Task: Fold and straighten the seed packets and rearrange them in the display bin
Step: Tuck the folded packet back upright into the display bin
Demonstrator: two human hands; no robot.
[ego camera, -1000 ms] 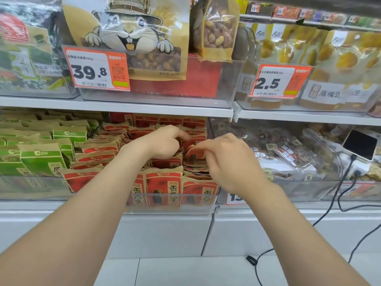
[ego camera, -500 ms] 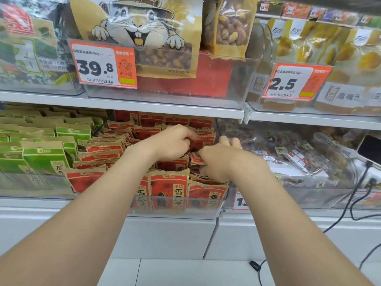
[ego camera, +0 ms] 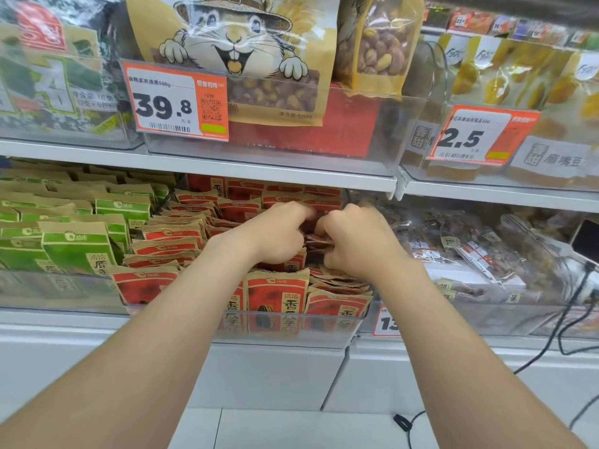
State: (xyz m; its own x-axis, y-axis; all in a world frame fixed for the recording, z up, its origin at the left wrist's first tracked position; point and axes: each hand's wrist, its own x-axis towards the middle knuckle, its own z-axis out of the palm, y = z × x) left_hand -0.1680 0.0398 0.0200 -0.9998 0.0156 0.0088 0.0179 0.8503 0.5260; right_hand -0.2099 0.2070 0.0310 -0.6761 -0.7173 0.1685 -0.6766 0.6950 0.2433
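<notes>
This is a shop with white shelves. The lower shelf (ego camera: 81, 319) holds a clear display bin (ego camera: 324, 335) full of red seed packets (ego camera: 277, 293). They stand in rows, some straight and some leaning or crumpled. The left hand (ego camera: 278, 234) and the right hand (ego camera: 356, 244) are both inside the bin, in the middle, close together. Their fingers are curled, and they pinch a dark red packet (ego camera: 319, 243) between them, just above the other packets. It is blurry there, so the packet's shape is hard to see. Left of the bin stand green packets (ego camera: 76, 251) in neat rows. Right of it lie clear snack bags (ego camera: 470, 254), and a phone (ego camera: 586, 236) sits at the far right with a black cable (ego camera: 557, 332) hanging down. The upper shelf (ego camera: 227, 171) is just above the hands, so there is little room over them. On it are a big squirrel bag (ego camera: 233, 43), an orange price tag (ego camera: 176, 100) that says 39.8 and another tag (ego camera: 479, 134) that says 2.5. The bin's front wall is low and clear, and both arms reach in over it. Below the shelf are a white panel (ego camera: 275, 377) and then the pale floor (ego camera: 275, 429), with open room near the person.
</notes>
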